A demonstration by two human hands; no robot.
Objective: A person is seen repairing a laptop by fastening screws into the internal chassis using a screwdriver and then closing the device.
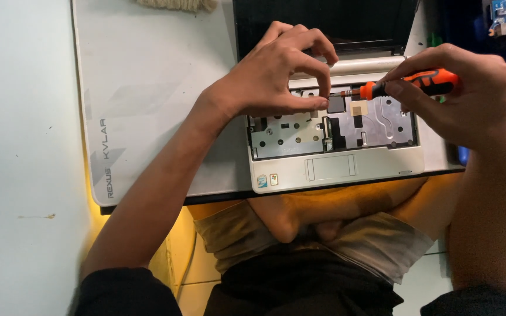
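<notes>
White desk (24,117), opened laptop (335,167); right hand (469,99) grip clamped on screwdriver (408,85), left hand (276,73) pinched at tip; could slip, gouging board.

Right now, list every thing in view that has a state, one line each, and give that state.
laptop: lid open, keyboard removed, metal plate under it exposed
laptop screen: dark
screwdriver: held level, tip pointing at the top edge of the keyboard bay
right hand: closed around the screwdriver's orange handle
left hand: fingers pinched together at the screwdriver's tip
grey mat: lying flat under the laptop
</notes>
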